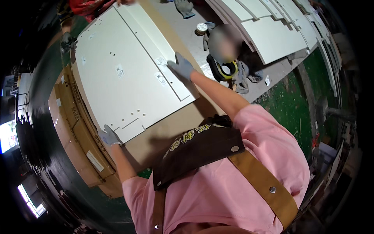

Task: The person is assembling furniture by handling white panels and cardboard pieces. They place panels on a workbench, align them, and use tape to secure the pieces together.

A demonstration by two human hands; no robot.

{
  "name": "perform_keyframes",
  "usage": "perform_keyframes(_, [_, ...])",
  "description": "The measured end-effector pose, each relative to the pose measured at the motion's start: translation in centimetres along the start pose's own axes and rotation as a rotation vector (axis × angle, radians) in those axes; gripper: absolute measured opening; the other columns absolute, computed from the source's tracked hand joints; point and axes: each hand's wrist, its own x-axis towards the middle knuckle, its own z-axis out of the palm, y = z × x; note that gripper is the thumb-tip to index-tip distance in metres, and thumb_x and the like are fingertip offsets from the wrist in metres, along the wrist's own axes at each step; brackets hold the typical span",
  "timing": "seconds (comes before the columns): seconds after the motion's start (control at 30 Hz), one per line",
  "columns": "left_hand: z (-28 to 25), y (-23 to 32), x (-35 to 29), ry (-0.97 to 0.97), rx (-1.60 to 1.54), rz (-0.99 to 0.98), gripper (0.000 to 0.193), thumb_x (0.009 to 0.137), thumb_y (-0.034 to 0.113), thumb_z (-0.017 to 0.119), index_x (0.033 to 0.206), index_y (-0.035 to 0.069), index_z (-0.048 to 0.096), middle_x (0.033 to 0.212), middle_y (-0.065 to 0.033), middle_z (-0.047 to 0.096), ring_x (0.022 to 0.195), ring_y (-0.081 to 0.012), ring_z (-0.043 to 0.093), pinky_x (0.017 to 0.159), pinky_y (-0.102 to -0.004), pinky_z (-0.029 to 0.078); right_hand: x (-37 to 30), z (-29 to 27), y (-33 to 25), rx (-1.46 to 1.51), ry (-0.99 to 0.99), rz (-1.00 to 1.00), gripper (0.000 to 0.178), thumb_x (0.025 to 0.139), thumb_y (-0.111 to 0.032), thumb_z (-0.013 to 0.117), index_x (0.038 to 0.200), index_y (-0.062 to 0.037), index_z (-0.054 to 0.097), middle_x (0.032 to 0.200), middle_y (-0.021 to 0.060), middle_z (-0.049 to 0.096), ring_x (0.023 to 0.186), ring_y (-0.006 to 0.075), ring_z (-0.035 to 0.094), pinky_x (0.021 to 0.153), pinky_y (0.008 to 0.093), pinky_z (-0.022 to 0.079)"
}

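Note:
A large white drilled panel (pixel 105 78) lies flat in front of me, with several small stickers and round holes in it. Along its right side runs a narrower white strip panel (pixel 146 33). My left hand (pixel 110 136), in a grey glove, touches the near left corner of the large panel, its fingers apart. My right hand (pixel 182 68), also gloved, rests on the right edge of the strip with fingers stretched and spread. Brown cardboard (pixel 156 124) shows beneath the panels.
Flattened cardboard cartons (pixel 83 136) are stacked at the left. White boards (pixel 274 39) are piled at the far right. Between lie grey gloves (pixel 184 7), a small spool (pixel 201 29) and a black-and-yellow tape roll (pixel 230 71). A person in red (pixel 87 7) stands at the far end.

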Motion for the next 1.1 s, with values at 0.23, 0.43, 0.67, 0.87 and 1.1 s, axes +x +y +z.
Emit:
perform_keyframes(0.23, [3.8, -3.4, -18.4, 0.304, 0.216, -0.118, 0.070, 0.098, 0.043, 0.052, 0.147, -0.005, 0.036, 0.154, -0.0249, 0.032, 0.144, -0.0399, 0.026, 0.118, -0.0477, 0.022, -18.3, -5.1, 7.9, -0.112, -0.042, -0.205, 0.066, 0.093, -0.044, 0.058, 0.140, 0.0009, 0.045, 0.141, 0.0261, 0.048, 0.132, 0.0406, 0.044, 0.112, 0.0448, 0.034])
perform_keyframes(0.43, [6.3, -4.8, -24.5, 0.208, 0.410, -0.040, 0.067, 0.096, 0.044, 0.050, 0.149, 0.006, 0.038, 0.156, -0.0201, 0.031, 0.146, -0.0360, 0.024, 0.119, -0.0529, 0.014, -19.7, -9.9, 12.1, -0.429, 0.107, -0.263, 0.053, 0.095, -0.029, 0.058, 0.139, -0.0014, 0.050, 0.140, 0.0260, 0.049, 0.131, 0.0398, 0.046, 0.111, 0.0437, 0.035])
perform_keyframes(0.67, [5.9, -2.8, -24.7, 0.170, 0.502, -0.033, 0.061, 0.094, 0.043, 0.050, 0.145, 0.010, 0.045, 0.154, -0.0168, 0.036, 0.145, -0.0343, 0.027, 0.119, -0.0541, 0.010, -16.8, -10.4, 13.0, -0.316, 0.130, -0.231, 0.058, 0.089, -0.024, 0.061, 0.138, 0.0042, 0.047, 0.136, 0.0272, 0.051, 0.127, 0.0414, 0.048, 0.109, 0.0462, 0.036])
perform_keyframes(0.87, [5.0, -1.0, -25.1, 0.197, 0.426, -0.028, 0.057, 0.095, 0.041, 0.051, 0.141, 0.009, 0.049, 0.151, -0.0163, 0.039, 0.143, -0.0342, 0.028, 0.119, -0.0535, 0.012, -22.8, -7.1, 12.0, -0.547, 0.033, -0.408, 0.056, 0.087, -0.024, 0.062, 0.137, -0.0014, 0.049, 0.142, 0.0276, 0.044, 0.131, 0.0454, 0.040, 0.110, 0.0514, 0.032])
perform_keyframes(1.1, [4.7, -0.4, -25.1, 0.237, 0.429, 0.001, 0.055, 0.094, 0.040, 0.051, 0.139, 0.008, 0.051, 0.151, -0.0151, 0.040, 0.142, -0.0347, 0.030, 0.118, -0.0532, 0.014, -24.5, -6.9, 11.0, -0.572, 0.060, -0.434, 0.051, 0.088, -0.025, 0.059, 0.134, -0.0041, 0.051, 0.141, 0.0251, 0.044, 0.130, 0.0438, 0.038, 0.110, 0.0542, 0.029])
